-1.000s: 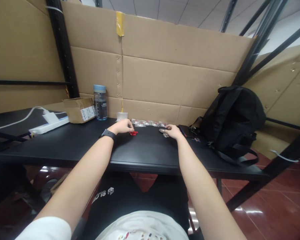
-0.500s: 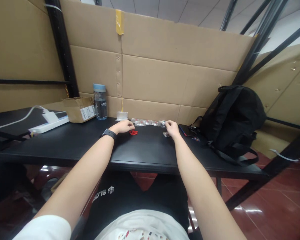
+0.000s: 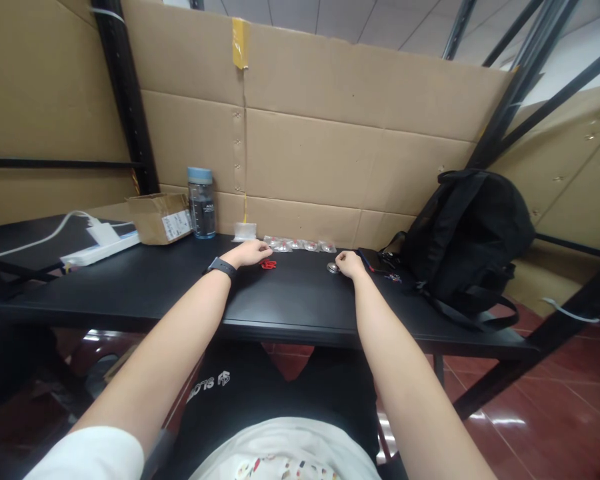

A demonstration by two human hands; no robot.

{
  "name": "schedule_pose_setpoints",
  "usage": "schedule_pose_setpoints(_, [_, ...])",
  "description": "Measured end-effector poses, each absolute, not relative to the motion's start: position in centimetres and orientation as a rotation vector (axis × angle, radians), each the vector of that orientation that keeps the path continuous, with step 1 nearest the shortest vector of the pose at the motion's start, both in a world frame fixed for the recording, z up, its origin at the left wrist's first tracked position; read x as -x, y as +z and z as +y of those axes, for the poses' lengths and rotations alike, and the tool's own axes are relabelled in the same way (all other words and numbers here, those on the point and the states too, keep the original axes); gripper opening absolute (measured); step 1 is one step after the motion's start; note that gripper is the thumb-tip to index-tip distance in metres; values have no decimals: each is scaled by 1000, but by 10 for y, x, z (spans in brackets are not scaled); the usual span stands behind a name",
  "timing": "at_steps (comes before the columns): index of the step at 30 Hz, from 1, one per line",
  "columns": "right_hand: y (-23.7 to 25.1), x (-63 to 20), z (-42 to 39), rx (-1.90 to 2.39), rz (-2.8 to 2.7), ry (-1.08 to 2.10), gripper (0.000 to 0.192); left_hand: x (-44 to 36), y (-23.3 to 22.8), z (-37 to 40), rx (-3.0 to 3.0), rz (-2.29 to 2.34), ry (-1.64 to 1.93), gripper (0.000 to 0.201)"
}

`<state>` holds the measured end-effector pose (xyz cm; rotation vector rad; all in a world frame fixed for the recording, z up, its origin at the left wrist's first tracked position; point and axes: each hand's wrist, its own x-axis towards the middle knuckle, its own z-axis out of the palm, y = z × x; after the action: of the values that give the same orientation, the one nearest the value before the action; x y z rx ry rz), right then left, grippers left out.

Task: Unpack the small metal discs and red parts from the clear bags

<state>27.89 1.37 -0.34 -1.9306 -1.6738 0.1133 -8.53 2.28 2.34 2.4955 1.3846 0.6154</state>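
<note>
My right hand (image 3: 349, 265) rests on the desk with its fingers closed at the right edge of a small round silver metal piece (image 3: 333, 268). My left hand (image 3: 253, 252) is curled, fingertips together, just above a small heap of red pieces (image 3: 268, 265); whether anything is pinched there is hidden. Behind and between the hands, several small clear packets (image 3: 300, 245) lie in a row, each with something silvery and a bit of red inside.
The black desk (image 3: 285, 300) meets a cardboard wall (image 3: 305, 160). At left are a power strip (image 3: 100, 249), an open carton (image 3: 160, 220), a water bottle (image 3: 201, 203) and a small whitish stack (image 3: 245, 232). A black backpack (image 3: 470, 247) stands right, by a pen and small items.
My right hand has come down and toward me, from the right end of the packet row to the silver piece. The end packet now shows uncovered. My left hand has hardly moved.
</note>
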Motion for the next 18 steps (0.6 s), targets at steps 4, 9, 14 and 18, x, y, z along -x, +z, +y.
schedule_pose_setpoints(4, [1,-272,8,1958,-1710,76,16,67,17,22,-2562,1584,595,61])
schedule_pose_setpoints(9, [6,-261,1,1957,-1733,55,19,27,8,24,-2729,1602,557,58])
schedule_pose_setpoints(14, [10,-256,-2,1935,-1720,45,19,7,2,28,-2736,1655,330,62])
schedule_pose_setpoints(18, [11,-254,-3,1911,-1697,-10,16,7,5,20,-2722,1618,291,64])
